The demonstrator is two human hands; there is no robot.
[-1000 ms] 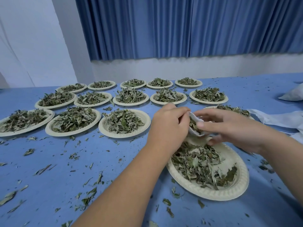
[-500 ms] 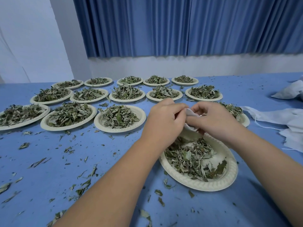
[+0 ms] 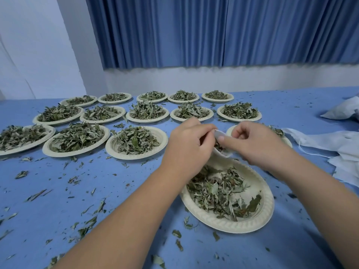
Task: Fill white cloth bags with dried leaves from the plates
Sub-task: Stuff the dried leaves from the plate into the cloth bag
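Two hands, left (image 3: 186,145) and right (image 3: 252,144), pinch white bag (image 3: 219,134) over plate (image 3: 270,206)

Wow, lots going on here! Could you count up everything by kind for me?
Paper plates holding dried leaves: 15, one half hidden behind the right hand
White cloth bag, pinched by both hands: 1
Hands: 2, left hand and right hand
White cloth pile: too overlapped to count
Total counted: 18
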